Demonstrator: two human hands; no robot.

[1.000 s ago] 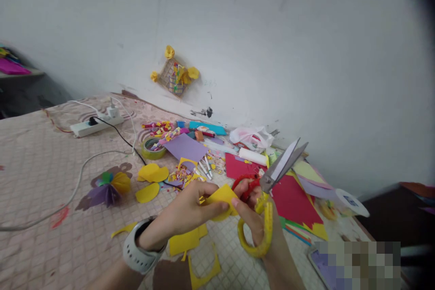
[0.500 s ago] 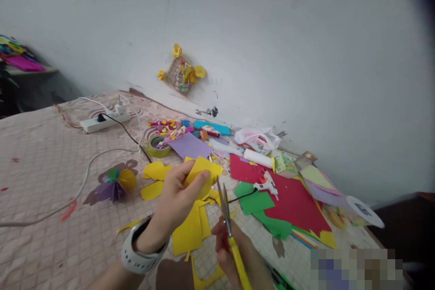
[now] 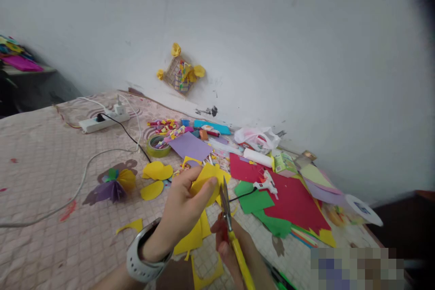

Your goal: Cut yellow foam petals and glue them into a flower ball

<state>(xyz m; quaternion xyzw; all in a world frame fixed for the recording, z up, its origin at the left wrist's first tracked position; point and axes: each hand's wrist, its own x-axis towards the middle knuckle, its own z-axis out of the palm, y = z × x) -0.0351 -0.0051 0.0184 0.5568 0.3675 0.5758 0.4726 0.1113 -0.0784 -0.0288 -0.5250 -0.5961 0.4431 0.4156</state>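
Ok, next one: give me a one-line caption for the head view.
Left hand holds yellow paper while right hand grips yellow-handled scissors beside it, over scattered coloured paper.

Paper piece (image 3: 207, 183) in L hand (image 3: 180, 208), scissors (image 3: 226, 204) in R hand (image 3: 231, 253) just right of it. Behind them on quilted cover (image 3: 41, 167), prob. a bed: tape roll (image 3: 158, 146), glue gun (image 3: 267, 184) to R on paper sheets (image 3: 292, 204), power strip (image 3: 103, 123) far L, plastic bag (image 3: 256, 139) at back by wall (image 3: 306, 54), craft frame (image 3: 178, 74) on wall above tape roll.
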